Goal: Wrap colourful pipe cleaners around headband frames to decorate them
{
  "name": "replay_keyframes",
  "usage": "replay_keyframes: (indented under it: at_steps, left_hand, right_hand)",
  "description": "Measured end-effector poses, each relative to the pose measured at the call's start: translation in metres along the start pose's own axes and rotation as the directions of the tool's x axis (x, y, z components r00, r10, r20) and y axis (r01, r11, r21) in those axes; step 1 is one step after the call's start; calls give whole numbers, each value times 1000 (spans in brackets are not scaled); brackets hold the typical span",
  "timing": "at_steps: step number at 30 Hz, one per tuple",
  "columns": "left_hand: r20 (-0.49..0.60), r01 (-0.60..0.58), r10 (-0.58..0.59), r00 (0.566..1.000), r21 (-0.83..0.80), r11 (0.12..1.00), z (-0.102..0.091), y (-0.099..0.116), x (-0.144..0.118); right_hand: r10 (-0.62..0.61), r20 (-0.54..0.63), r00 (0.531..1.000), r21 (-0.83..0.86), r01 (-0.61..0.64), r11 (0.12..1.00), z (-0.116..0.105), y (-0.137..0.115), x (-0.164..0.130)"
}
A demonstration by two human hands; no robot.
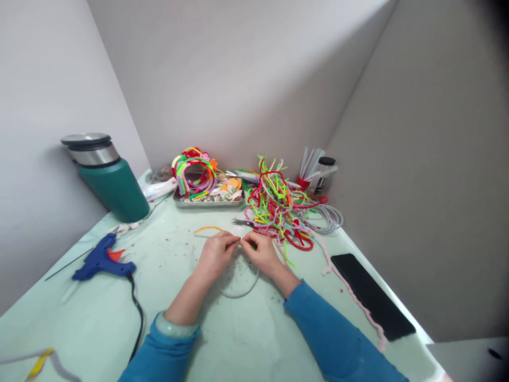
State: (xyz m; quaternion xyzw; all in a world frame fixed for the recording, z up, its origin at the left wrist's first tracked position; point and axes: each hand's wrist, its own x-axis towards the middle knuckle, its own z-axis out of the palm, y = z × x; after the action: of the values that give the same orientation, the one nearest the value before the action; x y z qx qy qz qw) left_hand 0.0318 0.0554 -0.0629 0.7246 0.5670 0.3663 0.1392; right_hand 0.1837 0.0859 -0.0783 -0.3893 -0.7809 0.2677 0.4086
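Note:
Near the middle of the table, my left hand (pixel 218 253) and my right hand (pixel 262 253) meet at the fingertips, both closed in a pinch. A thin grey-white hoop (pixel 239 295) curves down below them, and its upper part is hidden by my fingers. From behind my left hand an orange pipe cleaner (pixel 207 228) sticks out to the left; whether the fingers hold its end is hidden. Just beyond my hands lie dark-bladed scissors (pixel 242 223), close to a tangled heap of coloured pipe cleaners (pixel 278 196).
A blue glue gun (pixel 104 260) and a green bottle (pixel 113 188) stand at left. Behind are a metal tray (pixel 209 203) with coloured hoops (pixel 194 174), grey wire coils (pixel 330 220) and a black-lidded jar (pixel 321 178). A black phone (pixel 371 294) lies right.

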Motion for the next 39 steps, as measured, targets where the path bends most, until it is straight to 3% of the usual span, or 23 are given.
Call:
replay_keyframes:
  at_steps: [5,13,24,30,35,39]
  left_hand:
    - [42,-23,21,999,41,999,0,0,0]
    - [14,5,-5,1000,15,1000,-1,1,0]
    - [101,284,-274,956,-103,953,-5,9,3]
    - [180,418,-386,905,-203,885,1,3,1]
    - [299,500,-417,858,-308,809,4,1,0]
    - [289,464,-381,878,-318,827,3,1,-1]
  right_hand:
    - [-24,2,1000,-28,25,999,0,0,-1]
    - [-51,-22,998,-19,51,999,-1,-1,-1]
    - [-57,-22,998,-29,56,998,-2,-3,-2]
    - [-63,-21,998,-26,63,998,-1,-2,-2]
    - [-59,-21,998,-17,59,998,-2,-3,-2]
    - [-52,-23,998,-18,52,998,-2,-4,-2]
